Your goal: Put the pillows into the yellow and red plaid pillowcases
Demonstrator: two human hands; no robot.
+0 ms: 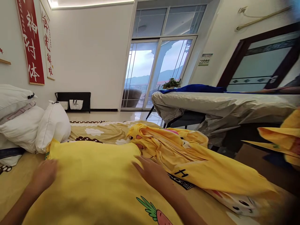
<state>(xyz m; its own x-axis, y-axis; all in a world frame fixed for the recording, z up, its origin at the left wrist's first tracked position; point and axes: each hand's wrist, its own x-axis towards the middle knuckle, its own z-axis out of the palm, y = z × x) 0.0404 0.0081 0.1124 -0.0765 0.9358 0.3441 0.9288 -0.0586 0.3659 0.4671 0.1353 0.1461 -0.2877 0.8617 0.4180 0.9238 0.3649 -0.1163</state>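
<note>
A plump yellow pillow [93, 175] with a carrot print at its lower right lies on the bed right in front of me. My left hand [44, 173] is at its left side, somewhat blurred, with the fingers laid flat against the cover. On the opposite side, my right hand [151, 170] touches the pillow's right edge, thumb and fingers stretched out and apart. Just beyond my right hand, a crumpled yellow cloth [199, 159] with cartoon faces and a black letter H spreads across the bed.
White pillows [52, 126] are piled at the left. A patterned tan sheet [105, 129] covers the bed. To the right stands a table with a plastic cover [211, 101], holding blue cloth [197, 88]. A person's yellow sleeve [276, 136] shows at the right edge. Sliding glass doors [159, 72] are behind.
</note>
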